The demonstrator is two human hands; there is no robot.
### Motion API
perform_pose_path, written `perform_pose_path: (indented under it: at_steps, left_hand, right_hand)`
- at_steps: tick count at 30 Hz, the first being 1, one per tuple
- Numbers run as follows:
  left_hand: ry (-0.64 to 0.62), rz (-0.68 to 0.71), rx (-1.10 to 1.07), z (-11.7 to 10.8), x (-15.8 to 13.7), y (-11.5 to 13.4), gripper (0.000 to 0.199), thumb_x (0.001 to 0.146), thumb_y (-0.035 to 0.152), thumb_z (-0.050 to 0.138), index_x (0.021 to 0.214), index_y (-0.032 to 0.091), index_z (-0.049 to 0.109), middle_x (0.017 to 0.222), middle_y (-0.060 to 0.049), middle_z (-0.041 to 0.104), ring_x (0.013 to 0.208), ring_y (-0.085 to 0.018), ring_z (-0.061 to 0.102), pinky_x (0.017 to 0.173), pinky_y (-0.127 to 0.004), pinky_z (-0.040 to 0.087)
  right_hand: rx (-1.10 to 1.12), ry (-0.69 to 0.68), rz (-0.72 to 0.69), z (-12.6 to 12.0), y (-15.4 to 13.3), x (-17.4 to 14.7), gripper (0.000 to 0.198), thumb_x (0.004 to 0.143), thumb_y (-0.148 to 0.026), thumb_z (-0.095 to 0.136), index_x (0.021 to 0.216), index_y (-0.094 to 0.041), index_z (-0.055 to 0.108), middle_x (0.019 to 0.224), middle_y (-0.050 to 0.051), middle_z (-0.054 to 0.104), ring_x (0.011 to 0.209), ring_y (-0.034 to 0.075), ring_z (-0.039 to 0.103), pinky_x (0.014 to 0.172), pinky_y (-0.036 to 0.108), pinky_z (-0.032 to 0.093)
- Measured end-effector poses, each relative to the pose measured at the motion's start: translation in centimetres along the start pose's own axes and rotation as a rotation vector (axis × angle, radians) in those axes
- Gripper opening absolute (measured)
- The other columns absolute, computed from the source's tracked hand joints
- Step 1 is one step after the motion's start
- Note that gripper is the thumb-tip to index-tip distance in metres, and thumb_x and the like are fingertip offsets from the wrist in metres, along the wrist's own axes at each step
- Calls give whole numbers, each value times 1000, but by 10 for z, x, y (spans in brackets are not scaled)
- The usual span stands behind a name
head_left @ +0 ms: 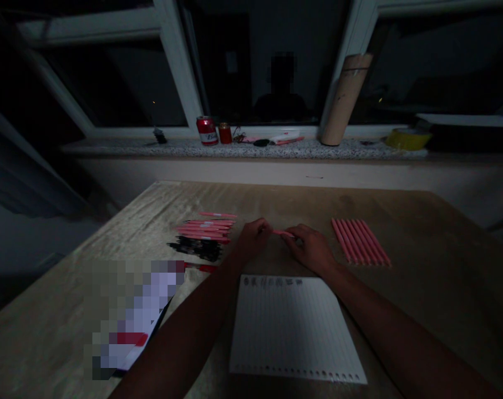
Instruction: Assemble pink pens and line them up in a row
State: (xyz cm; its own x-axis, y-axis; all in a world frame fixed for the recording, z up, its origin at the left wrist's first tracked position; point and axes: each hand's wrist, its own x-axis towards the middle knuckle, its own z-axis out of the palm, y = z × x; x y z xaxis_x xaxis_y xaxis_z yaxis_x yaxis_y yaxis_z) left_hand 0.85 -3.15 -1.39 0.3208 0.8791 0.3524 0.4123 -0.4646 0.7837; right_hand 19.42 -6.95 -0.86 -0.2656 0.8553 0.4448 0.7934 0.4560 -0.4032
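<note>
Over the middle of the table, my left hand and my right hand hold a slim pink pen between them. My left fingers pinch its left end, and the fingers of my right hand close around the other end, which they partly hide. To the left lies a loose pile of pink pens, some with a pale label. Just below that pile is a heap of small black pieces, too dark to name. On the right, several pink pens lie side by side in a neat row.
A lined notepad lies between my forearms. A red pen and a blurred-out lit screen are on the left. The windowsill holds a red can, a small jar, a cardboard tube and yellow tape.
</note>
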Motion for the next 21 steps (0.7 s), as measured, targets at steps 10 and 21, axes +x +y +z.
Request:
perform_pose_path:
  at_steps: [10,21]
  left_hand:
    - [9,-54,-16,0,0,2,33,82,41,40,61,15,44,54,5,37,52,-8,36,51,-21,27]
    - [21,-84,24,0,1,5,36,81,40,40,54,16,41,50,5,36,51,-8,37,51,-22,27]
  right_hand:
    - [1,12,10,2,2,-1,26,86,-37,45,93,-21,65,82,5,64,76,17,58,67,26,41]
    - [8,1,11,-2,-1,0,26,86,-36,45,94,-21,65,84,5,65,78,17,59,69,27,42]
